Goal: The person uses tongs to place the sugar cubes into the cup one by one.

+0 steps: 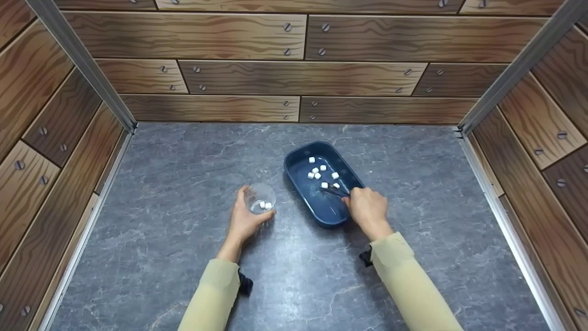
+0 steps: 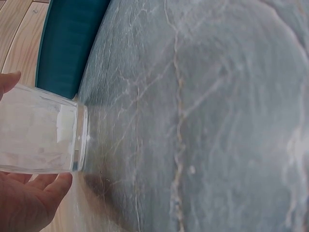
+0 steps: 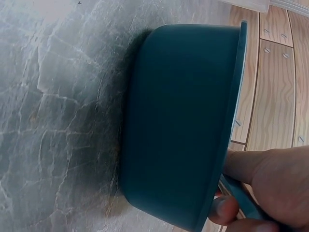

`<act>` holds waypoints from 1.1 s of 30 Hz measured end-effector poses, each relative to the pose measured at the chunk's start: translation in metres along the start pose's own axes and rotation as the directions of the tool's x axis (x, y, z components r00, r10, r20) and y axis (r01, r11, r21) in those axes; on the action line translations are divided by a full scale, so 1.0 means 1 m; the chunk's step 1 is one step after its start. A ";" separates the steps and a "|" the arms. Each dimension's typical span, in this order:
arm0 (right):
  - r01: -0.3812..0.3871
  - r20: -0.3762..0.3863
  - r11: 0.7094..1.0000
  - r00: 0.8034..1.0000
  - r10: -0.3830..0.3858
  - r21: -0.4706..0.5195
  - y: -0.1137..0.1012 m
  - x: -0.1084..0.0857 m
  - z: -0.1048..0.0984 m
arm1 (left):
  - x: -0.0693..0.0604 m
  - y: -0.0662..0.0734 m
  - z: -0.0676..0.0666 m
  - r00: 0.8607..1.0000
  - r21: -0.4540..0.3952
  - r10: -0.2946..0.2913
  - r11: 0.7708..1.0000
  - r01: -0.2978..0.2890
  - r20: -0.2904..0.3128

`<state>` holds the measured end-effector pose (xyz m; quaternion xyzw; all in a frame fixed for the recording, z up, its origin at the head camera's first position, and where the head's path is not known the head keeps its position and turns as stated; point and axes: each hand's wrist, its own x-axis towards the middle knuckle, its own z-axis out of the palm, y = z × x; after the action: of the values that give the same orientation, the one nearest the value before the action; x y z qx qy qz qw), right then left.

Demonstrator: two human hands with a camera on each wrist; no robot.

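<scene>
Small white cubes (image 1: 317, 175): most scattered in a dark-blue, rounded rectangular tub (image 1: 328, 209), two inside a clear plastic cup (image 1: 262, 191). Step looks like tong-picking; next calls for a sure nip and lift. Right hand (image 1: 369, 209) at tub's right rim, fingers pinching slim dark tongs (image 1: 340, 192); tip grip unclear. Left hand (image 1: 245, 220) curls thumb and fingers round cup.

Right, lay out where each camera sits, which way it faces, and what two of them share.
Head: worn on the head, facing forward and down over the blue tray and clear cup; left hand, right hand and yellow sleeves show.
Left wrist: worn on that wrist, looking side-on at the cup; part of the left hand shows.
Right wrist: worn on that wrist, looking at the tray's outer side; part of the right hand shows.
Shared: both wrist views show the tray's outer side.
</scene>
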<state>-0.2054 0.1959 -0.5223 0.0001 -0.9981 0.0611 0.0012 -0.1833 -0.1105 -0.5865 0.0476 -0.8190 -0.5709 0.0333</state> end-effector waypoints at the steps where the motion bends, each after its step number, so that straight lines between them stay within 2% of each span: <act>1: -0.002 0.002 1.000 1.000 0.002 -0.002 0.000 0.000 0.000 | 0.000 0.000 0.000 1.000 -0.002 0.003 1.000 -0.003 -0.001; 19: 0.010 -0.057 1.000 0.998 -0.010 -0.007 0.002 -0.002 0.005 | 0.001 -0.002 0.001 0.999 -0.055 0.038 0.998 -0.037 0.003; 33: 0.036 -0.087 0.998 0.996 -0.032 0.046 0.004 -0.009 0.000 | 0.001 -0.002 0.000 0.999 -0.008 0.047 0.999 -0.047 -0.002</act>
<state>-0.1963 0.2002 -0.5225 0.0144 -0.9953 0.0846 0.0452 -0.1838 -0.1111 -0.5882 0.0289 -0.8176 -0.5731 0.0478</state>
